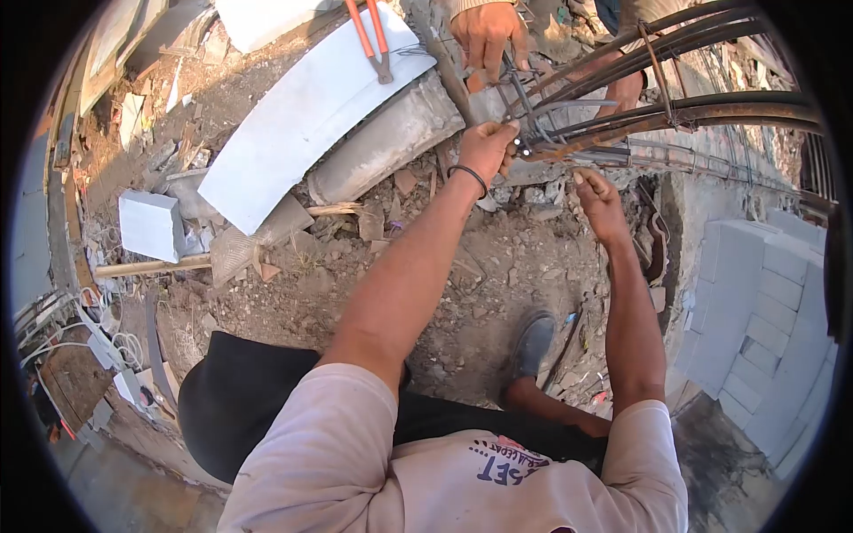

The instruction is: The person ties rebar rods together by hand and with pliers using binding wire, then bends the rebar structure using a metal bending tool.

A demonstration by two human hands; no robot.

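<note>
Rusty and dark rebar [729,114], bound with stirrups into a cage, comes in from the upper right. At the cage's near end, my left hand [489,151] is closed in a pinch beside the bent stirrups [533,120]; what its fingers hold is hidden. My right hand [601,204] is just below the bars, apart from them, thumb and forefinger pressed together. Anything between those fingertips is too small to make out. A co-worker's hand [489,35] reaches down over the stirrups, and another hand [625,89] shows behind the bars.
Red-handled pincers [383,67] and thin wire lie on a curved white board [302,115]. Alongside is a rounded concrete piece [391,142]. A white block [151,225] sits at left. Rubble covers the ground [444,311] around my shoe [535,342]. A block wall [764,311] stands at right.
</note>
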